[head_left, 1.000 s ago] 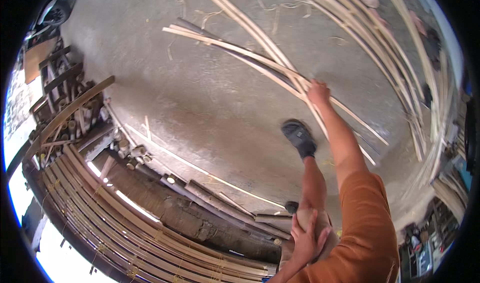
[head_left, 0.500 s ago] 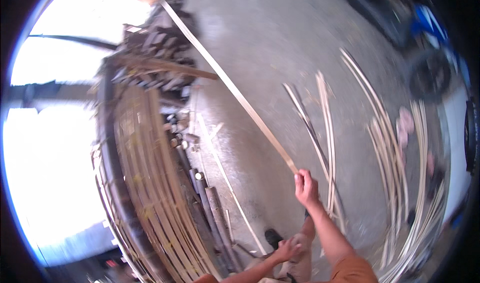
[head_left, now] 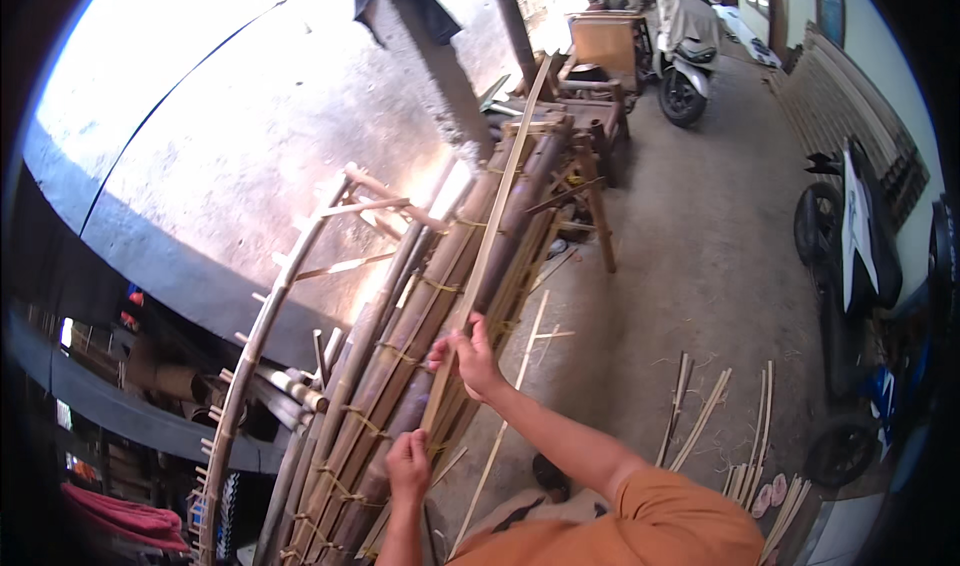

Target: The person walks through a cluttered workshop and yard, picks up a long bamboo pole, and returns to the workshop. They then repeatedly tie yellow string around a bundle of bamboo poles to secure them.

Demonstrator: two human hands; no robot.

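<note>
A long, pale bamboo strip (head_left: 497,206) slants up and away from my hands, over a rack of bamboo poles (head_left: 520,201) tied with yellow cord. My right hand (head_left: 475,361) is closed around the strip a short way from its near end. Nearer to me, my left hand (head_left: 408,466) is closed at that near end, its fingers pinched together. Part of the strip between the hands lies over the tied poles, and whether it touches them I cannot tell.
A curved bamboo frame with pegs (head_left: 265,331) stands at the left. Several bundles of strips (head_left: 700,421) lie on the floor at the right. Farther off are a covered scooter (head_left: 687,61), a wooden bench (head_left: 595,116) and a second motorbike (head_left: 860,236).
My view has turned toward the pole rack and the yard. The strip has swung from over the floor to above the rack. My left hand has risen from my leg to the strip's near end.
</note>
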